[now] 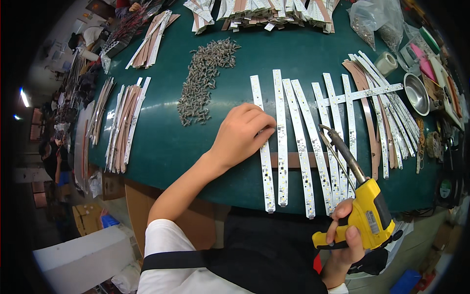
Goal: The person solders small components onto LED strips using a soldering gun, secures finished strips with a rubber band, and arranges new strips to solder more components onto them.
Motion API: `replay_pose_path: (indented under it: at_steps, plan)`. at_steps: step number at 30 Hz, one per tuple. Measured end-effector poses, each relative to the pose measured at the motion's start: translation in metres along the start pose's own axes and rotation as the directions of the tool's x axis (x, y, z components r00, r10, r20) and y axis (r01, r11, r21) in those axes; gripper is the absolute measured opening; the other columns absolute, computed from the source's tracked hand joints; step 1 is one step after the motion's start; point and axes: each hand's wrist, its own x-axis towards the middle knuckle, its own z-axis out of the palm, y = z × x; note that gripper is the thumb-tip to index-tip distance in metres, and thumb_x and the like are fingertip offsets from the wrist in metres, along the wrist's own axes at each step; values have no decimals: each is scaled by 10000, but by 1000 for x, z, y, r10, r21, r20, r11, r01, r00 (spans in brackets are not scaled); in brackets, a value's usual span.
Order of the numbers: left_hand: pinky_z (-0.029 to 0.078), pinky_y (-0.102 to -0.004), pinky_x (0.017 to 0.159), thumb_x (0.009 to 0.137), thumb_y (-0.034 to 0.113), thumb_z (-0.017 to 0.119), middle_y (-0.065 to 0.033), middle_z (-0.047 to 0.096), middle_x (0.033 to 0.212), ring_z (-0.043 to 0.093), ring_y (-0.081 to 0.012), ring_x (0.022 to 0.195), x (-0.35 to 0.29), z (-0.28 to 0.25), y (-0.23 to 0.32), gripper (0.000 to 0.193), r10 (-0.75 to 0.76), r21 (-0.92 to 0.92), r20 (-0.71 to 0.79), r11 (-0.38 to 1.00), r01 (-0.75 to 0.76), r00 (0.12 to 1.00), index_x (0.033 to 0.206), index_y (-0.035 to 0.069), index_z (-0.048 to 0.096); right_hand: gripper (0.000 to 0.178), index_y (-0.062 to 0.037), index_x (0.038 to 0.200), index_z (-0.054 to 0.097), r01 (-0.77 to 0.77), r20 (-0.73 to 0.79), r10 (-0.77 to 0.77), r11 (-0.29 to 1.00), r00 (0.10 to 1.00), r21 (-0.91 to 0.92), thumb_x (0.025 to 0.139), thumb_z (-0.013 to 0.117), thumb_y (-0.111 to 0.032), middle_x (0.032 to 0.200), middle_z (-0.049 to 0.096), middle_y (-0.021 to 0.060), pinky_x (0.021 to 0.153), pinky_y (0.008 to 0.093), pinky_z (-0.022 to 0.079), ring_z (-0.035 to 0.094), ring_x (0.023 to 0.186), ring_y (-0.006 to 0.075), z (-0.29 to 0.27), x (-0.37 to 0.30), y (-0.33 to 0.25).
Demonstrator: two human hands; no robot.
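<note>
LED strips [281, 142] laid side by side on green table [161, 142], long axes running away from the body, resting across a brown bar [293, 159]. Left hand [242, 134] placed on the two leftmost strips; fingers [264, 128] curled and pressed together, tips bearing down on the strip just under them. Right hand [345, 235] below and to the right of the strips, wrapped tight around the grip of a yellow soldering gun [364, 208]; index finger on the trigger, tip of the gun [324, 128] hovering over strips right of the left fingertips, contact with the strip not discernible. Pile of small grey parts [203, 81] beyond the left knuckles. More strips fanned out past the gun, metal bowl [416, 93] and tape roll [386, 62] further right.

Probable faults: strip sliding off the bar if finger pressure eases; neighbouring strips scorched or nudged by a low sweep of the hot tip; left fingertips burned, given the short gap to the tip.
</note>
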Motion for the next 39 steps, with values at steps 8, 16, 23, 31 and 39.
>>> replay_pose_path:
  at_steps: [8,16,23,31,39]
  plan:
    - [472,-328,759,742,48,708,-53,632,828,584,-216,864,3,1,-6,138,-71,-100,31,992,74,997,868,68,656,562,82,1256,418,-27,24,27,1000,999,-2,814,646,-181,950,558,185,435,216,458,539,550,141,4,3,2]
    - [457,-347,810,754,86,709,-32,642,838,587,-216,911,5,5,-12,119,-2,-46,47,999,5,999,865,84,667,557,77,1264,415,-26,42,26,1000,999,-14,814,642,-160,949,567,191,441,218,465,541,526,140,7,3,1]
    - [464,-353,800,741,95,722,-30,642,835,596,-219,927,5,8,-13,109,20,-14,23,1000,-20,1000,837,91,671,557,74,1268,414,-29,39,30,999,999,-19,821,645,-163,955,567,190,443,214,461,541,524,136,9,4,3]
    - [465,-351,786,728,94,735,-28,642,823,601,-218,917,7,9,-16,121,43,6,2,999,-43,999,834,89,677,635,143,1283,337,-40,19,42,996,999,-76,812,615,-179,892,531,195,384,189,447,524,719,171,20,3,0]
    - [457,-355,798,736,91,725,-27,642,830,600,-215,918,8,9,-17,117,47,-21,17,999,-46,999,842,84,674,624,145,1277,341,-28,19,30,996,999,-84,812,609,-174,895,531,196,385,188,445,525,688,160,16,3,1]
